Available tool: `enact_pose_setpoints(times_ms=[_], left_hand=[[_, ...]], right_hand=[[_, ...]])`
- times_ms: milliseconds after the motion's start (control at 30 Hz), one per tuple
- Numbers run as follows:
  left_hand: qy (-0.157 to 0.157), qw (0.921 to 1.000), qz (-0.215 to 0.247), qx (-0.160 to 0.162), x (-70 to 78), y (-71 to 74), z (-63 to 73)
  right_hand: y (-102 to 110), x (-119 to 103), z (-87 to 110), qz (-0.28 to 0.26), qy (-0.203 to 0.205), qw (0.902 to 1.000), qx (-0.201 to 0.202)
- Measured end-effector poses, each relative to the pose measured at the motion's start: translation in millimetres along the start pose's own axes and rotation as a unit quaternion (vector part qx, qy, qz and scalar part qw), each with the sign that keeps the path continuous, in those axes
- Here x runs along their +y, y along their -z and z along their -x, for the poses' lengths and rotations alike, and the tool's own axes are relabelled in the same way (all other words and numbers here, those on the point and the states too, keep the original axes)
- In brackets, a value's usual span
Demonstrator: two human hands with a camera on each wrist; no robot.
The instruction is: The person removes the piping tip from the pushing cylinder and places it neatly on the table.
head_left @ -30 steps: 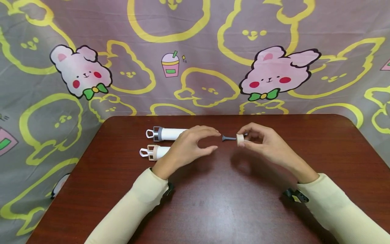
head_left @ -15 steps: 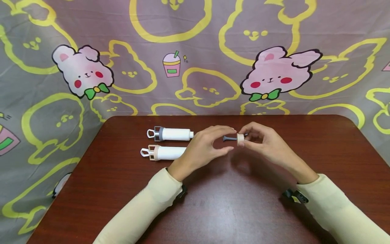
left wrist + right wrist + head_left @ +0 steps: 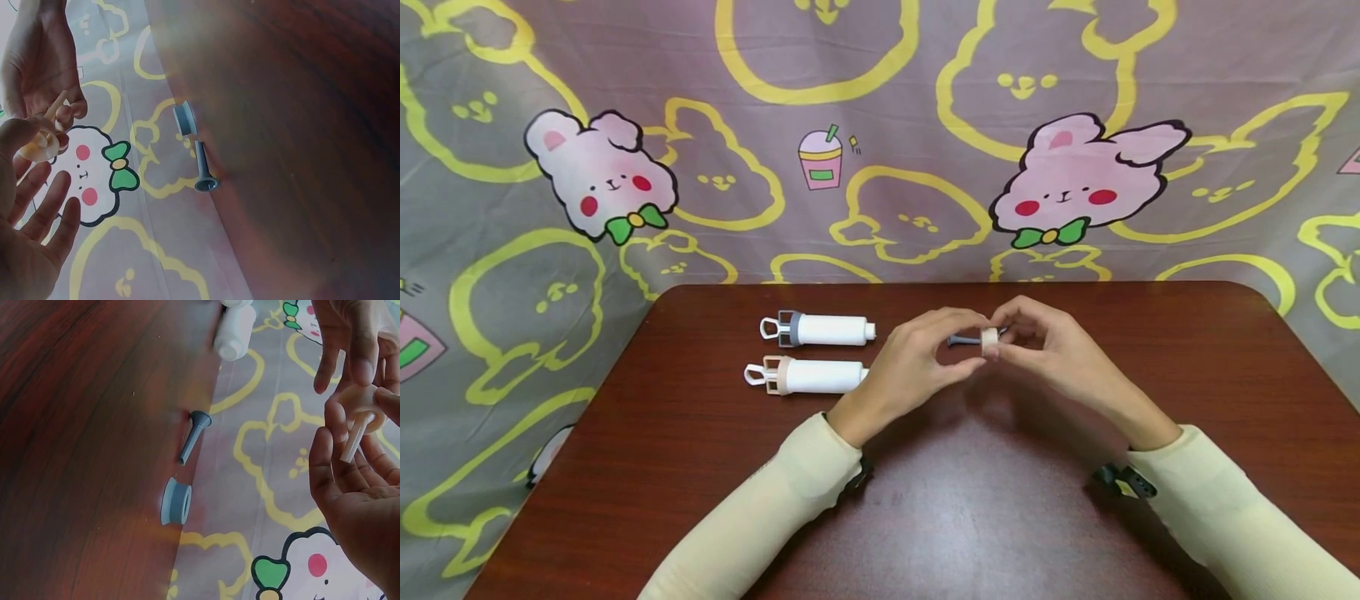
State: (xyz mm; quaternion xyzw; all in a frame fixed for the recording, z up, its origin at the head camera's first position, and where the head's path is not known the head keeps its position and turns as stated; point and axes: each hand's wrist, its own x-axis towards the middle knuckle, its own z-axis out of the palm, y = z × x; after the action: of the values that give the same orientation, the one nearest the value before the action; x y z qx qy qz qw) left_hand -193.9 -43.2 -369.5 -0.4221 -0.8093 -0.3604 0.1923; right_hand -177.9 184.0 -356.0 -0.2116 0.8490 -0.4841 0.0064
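Observation:
In the head view, my right hand (image 3: 1063, 350) pinches a small beige screw cap (image 3: 990, 341) above the far middle of the table. A pale nozzle (image 3: 357, 439) sticks out of that cap in the right wrist view. Coming from the other side, my left hand (image 3: 917, 354) also grips the cap between thumb and fingertips, the two hands nearly meeting; its other fingers are spread in the left wrist view. Behind the hands on the table lie a grey flared nozzle (image 3: 202, 165) and a grey ring-shaped cap (image 3: 176, 502), which the head view mostly hides.
To the left lie two white hand pumps with loop handles: one with a grey collar (image 3: 833, 330) farther back, one with a beige collar (image 3: 823, 377) in front, partly behind my left hand. The brown table (image 3: 700, 483) ends at a patterned curtain (image 3: 910, 125).
My left hand has moved right, away from the pumps, and its fingertips have closed in on the beige cap. My right hand holds the cap in nearly the same spot throughout.

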Motion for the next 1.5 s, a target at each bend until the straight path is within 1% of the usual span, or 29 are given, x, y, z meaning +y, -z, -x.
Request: enact_pose_setpoints(times_ms=[200, 433, 733, 1033, 1167, 1333, 1500], left_hand=[[0.005, 1.0, 0.006, 0.003, 0.7, -1.2, -0.4], [0.005, 0.9999, 0.009, 0.002, 0.4, -1.2, -2.0], [0.013, 0.9998, 0.015, 0.0, 0.2, 1.9, -2.6], [0.023, 0.9994, 0.025, 0.009, -1.6, 6.1, -1.4], [0.027, 0.9991, 0.029, 0.014, -1.9, 7.3, -1.0], [0.03, 0.9988, 0.036, 0.015, -2.9, 7.8, 0.0], [0.036, 0.9983, 0.044, 0.014, -3.1, 8.6, 0.7]], right_hand=[[-0.1, -1.7, -0.5, -0.012, 0.003, 0.9999, -0.004], [2.1, -0.6, -0.9, -0.002, -0.007, 1.0, -0.006], [5.2, 1.4, 2.6, -0.005, -0.013, 0.9999, -0.008], [7.5, 4.4, 3.6, 0.01, -0.007, 0.9999, -0.002], [8.2, 6.2, 3.9, 0.009, -0.005, 0.9999, -0.003], [8.4, 7.9, 5.5, 0.007, -0.015, 0.9999, -0.003], [8.6, 7.7, 6.1, 0.004, -0.008, 1.0, 0.002]])
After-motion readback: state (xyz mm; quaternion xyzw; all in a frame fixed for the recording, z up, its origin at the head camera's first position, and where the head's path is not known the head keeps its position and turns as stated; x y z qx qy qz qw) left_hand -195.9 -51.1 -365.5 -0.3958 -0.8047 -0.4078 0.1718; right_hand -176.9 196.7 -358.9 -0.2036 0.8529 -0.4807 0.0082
